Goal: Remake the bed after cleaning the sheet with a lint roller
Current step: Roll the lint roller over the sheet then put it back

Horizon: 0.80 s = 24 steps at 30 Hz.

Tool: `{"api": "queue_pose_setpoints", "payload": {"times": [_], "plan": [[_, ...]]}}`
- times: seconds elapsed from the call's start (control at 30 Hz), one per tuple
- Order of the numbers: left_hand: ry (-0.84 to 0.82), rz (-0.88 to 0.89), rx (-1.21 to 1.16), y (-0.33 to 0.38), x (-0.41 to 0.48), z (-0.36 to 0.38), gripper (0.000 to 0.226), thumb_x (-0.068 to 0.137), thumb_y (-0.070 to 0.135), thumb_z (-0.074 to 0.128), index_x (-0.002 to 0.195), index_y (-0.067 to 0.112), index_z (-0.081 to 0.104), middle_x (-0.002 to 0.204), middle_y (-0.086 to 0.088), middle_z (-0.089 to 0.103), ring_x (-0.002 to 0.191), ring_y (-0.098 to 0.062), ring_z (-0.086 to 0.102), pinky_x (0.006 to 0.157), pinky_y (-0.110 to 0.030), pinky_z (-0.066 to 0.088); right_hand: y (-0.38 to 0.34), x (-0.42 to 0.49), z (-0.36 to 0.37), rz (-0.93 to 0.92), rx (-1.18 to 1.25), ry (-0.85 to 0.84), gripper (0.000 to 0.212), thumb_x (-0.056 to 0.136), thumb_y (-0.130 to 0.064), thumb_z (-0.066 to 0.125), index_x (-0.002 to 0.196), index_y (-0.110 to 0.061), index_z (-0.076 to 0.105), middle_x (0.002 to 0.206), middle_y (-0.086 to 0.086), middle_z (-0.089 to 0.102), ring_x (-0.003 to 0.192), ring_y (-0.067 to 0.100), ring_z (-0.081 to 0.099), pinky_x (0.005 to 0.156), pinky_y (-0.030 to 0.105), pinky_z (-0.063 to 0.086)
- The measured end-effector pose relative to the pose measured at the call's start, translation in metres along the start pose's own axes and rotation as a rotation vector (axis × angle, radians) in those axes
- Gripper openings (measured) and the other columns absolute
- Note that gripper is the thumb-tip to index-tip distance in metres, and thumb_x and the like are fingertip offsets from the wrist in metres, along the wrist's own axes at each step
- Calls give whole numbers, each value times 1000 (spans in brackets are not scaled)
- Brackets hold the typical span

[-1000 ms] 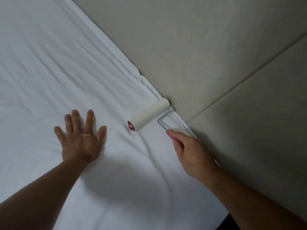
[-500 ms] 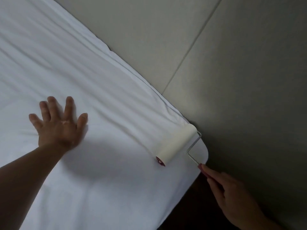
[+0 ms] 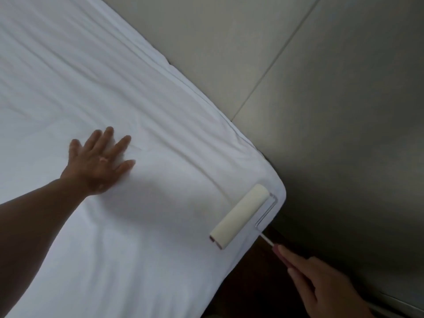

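Observation:
A white sheet (image 3: 96, 72) covers the bed and fills the left of the head view, with soft creases running along it. My left hand (image 3: 99, 162) lies flat on the sheet, fingers spread, holding nothing. A lint roller (image 3: 239, 215) with a cream drum and a wire frame rests on the sheet at the bed's rounded near-right corner. My right hand (image 3: 321, 283) grips its pink handle (image 3: 278, 250) beyond the bed's edge, at the lower right.
A beige panelled wall (image 3: 321, 76) with a thin seam runs right along the bed's far edge. A dark gap (image 3: 247, 283) of floor shows beside the bed's corner, below the roller.
The roller has travelled along the wall-side edge down to the bed's corner. My right hand pulled back off the bed with it. My left hand stays flat on the sheet.

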<state>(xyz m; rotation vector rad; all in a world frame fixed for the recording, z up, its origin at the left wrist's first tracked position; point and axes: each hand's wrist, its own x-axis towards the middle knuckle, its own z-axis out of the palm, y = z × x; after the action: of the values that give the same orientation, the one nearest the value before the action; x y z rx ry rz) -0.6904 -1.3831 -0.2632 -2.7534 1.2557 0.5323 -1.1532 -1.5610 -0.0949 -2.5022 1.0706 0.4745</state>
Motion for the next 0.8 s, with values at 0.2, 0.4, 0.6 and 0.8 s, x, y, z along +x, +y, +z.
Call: {"api": "queue_pose_setpoints", "payload": {"times": [0.2, 0.4, 0.6, 0.8], "plan": [[146, -316, -151, -76, -14, 9, 74, 88, 78, 13, 154, 42, 14, 166, -9, 8, 151, -33, 9, 115, -59, 14, -52, 17, 76, -65, 113, 47, 69, 95, -26, 53, 129, -79, 24, 54, -27, 37, 42, 14, 51, 40, 8, 40], [168, -436, -71, -152, -33, 6, 62, 94, 70, 28, 147, 38, 20, 157, -8, 14, 145, -35, 16, 105, -68, 21, -139, 96, 59, -113, 96, 42, 40, 94, -55, 37, 131, -61, 50, 71, -12, 53, 61, 10, 61, 59, 27, 53], [129, -646, -118, -217, -40, 4, 68, 90, 78, 17, 149, 44, 12, 162, -5, 7, 150, -34, 7, 107, -71, 17, -239, 200, 45, -212, 83, 26, 43, 102, -43, 34, 143, -53, 39, 90, -11, 62, 88, 13, 63, 82, 35, 55], [95, -725, -155, -259, -25, 3, 82, 84, 84, 6, 155, 45, -4, 167, 1, -10, 153, -31, -9, 114, -69, 3, -319, 279, 40, -249, 105, 65, 39, 103, -38, 41, 140, -43, 50, 120, -14, 67, 114, 11, 62, 102, 34, 51]]}}
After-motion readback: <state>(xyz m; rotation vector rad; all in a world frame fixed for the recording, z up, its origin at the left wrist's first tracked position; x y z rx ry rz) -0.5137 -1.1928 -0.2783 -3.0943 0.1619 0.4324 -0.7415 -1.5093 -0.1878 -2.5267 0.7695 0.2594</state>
